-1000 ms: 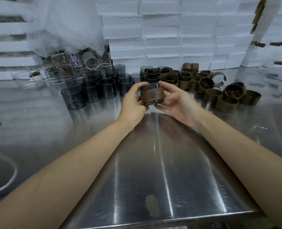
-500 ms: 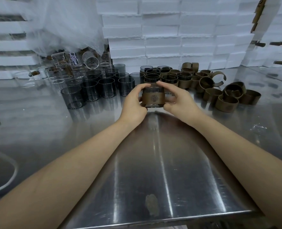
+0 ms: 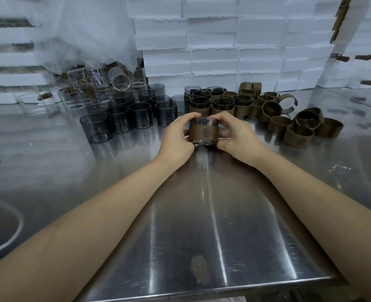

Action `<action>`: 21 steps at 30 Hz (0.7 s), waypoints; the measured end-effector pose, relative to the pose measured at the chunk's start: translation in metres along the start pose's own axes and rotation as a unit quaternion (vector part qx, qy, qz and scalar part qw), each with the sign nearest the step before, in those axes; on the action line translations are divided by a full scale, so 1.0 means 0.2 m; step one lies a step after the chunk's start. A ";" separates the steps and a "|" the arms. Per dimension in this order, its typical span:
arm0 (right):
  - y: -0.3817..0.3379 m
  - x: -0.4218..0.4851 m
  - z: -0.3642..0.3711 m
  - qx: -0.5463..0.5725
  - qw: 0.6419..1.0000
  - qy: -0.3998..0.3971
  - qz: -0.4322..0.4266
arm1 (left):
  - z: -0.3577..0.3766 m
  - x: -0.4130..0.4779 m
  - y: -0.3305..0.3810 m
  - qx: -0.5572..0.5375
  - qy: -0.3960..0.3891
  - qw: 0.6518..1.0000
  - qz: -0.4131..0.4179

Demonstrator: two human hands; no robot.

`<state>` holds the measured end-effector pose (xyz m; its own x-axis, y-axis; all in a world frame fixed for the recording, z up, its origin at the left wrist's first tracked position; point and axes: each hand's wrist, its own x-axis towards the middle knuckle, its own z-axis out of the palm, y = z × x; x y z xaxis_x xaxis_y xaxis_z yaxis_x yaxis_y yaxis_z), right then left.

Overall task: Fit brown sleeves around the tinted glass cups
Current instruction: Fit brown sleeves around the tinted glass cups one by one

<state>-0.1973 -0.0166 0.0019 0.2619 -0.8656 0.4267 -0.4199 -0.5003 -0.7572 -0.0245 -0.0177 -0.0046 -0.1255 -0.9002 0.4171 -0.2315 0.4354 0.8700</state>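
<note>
Nearest, the bare steel of the bench (image 3: 202, 225) is crossed by two forearms reaching away from the wearer. At their ends, the left grip (image 3: 175, 136) and the right grip (image 3: 237, 136) are curled round opposite sides of one tinted glass cup (image 3: 203, 122). The cup is held upright between them at the middle of the bench. Whether its base rests on the steel or is held just clear of it cannot be told. A brown sleeve (image 3: 204, 133) is wrapped round the cup's middle, its round emblem turned toward the camera, and dark glass shows above and below the band.

The step in hand is judged to be the seating of this sleeve, which looks level and nearly home. The next move is judged to call for a last squaring of the band. The finished cup would then be set among the sleeved cups (image 3: 202, 105) just behind the hands. A fresh cup would be taken from the bare tinted cups (image 3: 119, 118) to the left rear, and a band from the loose sleeves (image 3: 297, 136) lying to the right rear.

Farther left, clear glasses (image 3: 82, 99) are heaped under a plastic film (image 3: 82, 29). White boxes (image 3: 223, 51) are stacked along the back.
</note>
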 end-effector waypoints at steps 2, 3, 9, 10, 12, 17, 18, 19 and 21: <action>0.00 0.00 0.00 0.002 1.000 -0.002 0.003 | 0.00 0.00 0.00 -0.001 0.001 1.000 0.001; 0.00 0.00 0.00 0.002 1.000 -0.003 0.002 | 0.00 0.00 0.00 -0.001 0.000 1.000 0.002; -0.04 0.01 0.02 0.059 0.997 -0.014 0.047 | 0.00 0.01 -0.01 -0.002 0.004 1.000 0.000; -0.04 0.01 0.02 0.084 0.995 -0.017 0.059 | 0.01 0.01 -0.01 0.002 0.003 1.000 0.000; -0.06 0.00 0.03 0.083 0.994 -0.001 0.071 | 0.01 0.00 0.00 0.027 -0.003 1.000 0.006; -0.05 0.02 0.03 -0.029 0.996 0.059 0.059 | -0.11 0.04 -0.03 0.437 0.044 0.898 0.038; -0.04 0.02 0.03 -0.058 0.994 0.070 0.059 | -0.15 0.05 -0.04 0.497 0.069 0.865 -0.001; -0.03 0.02 0.01 -0.085 0.991 0.081 0.057 | -0.20 0.06 -0.05 0.528 0.092 0.842 -0.059; -0.01 0.02 -0.01 -0.126 0.986 0.097 0.055 | -0.28 0.07 -0.07 0.540 0.114 0.814 -0.181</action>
<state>-0.1972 -0.0199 0.0064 0.0425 -0.8901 0.4538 -0.6458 -0.3711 -0.6673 0.0305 -0.0376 0.0036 0.2937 -0.8972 0.3297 -0.9418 -0.2127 0.2602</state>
